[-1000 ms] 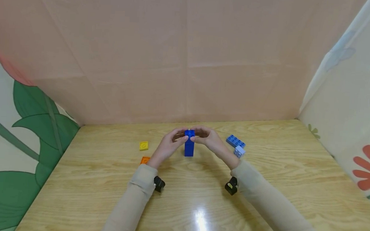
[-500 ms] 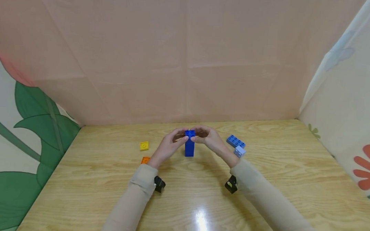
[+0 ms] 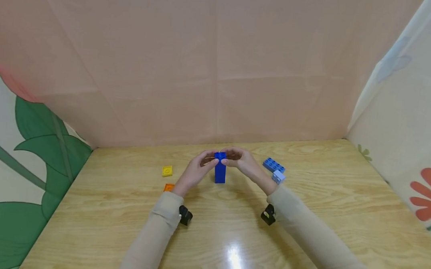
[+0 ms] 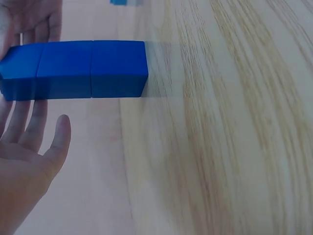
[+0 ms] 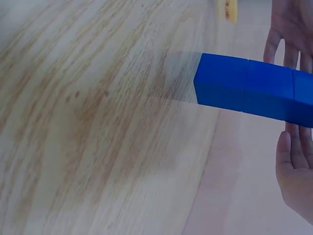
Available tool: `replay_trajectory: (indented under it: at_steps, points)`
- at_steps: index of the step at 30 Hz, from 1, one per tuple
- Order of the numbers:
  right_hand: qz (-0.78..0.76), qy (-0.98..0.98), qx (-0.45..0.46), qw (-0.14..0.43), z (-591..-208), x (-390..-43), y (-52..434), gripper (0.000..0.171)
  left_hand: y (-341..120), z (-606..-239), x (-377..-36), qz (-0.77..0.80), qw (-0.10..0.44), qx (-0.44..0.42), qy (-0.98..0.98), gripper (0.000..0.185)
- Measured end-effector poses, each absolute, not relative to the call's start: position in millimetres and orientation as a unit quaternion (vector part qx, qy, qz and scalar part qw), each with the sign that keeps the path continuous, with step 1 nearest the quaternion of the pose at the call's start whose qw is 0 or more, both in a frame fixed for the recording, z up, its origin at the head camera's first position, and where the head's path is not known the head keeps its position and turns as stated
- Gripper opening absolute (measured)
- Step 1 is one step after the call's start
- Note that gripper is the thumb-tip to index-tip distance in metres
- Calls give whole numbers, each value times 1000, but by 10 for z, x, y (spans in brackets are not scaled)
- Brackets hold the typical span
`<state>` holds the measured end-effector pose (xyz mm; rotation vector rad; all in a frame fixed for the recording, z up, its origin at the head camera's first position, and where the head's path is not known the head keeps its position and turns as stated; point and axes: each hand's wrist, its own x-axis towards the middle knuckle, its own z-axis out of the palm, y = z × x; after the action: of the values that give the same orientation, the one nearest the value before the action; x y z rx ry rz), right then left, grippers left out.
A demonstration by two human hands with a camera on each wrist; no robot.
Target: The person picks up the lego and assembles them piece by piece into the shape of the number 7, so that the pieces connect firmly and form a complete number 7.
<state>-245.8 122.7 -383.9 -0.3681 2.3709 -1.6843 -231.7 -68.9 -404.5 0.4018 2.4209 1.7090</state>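
A dark blue tower of three stacked bricks stands upright on the wooden table. My left hand and right hand meet at its top brick from either side. In the left wrist view the tower has my left hand's straight fingers passing behind it, with the thumb clear of it. The right wrist view shows the same for the tower and my right hand: straight fingers behind the top brick, thumb apart.
A blue long brick and a pale blue small brick lie right of the tower. A yellow plate and an orange plate lie to the left. A pink backdrop and patterned cloth walls enclose the table.
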Motion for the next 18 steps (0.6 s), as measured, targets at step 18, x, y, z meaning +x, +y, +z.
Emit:
replay_trajectory:
  at_steps: [18]
  points:
    - [-552, 812, -122, 145, -3748, -2486, 1236, 44, -683, -4053, -2330, 567, 63, 142, 809, 51]
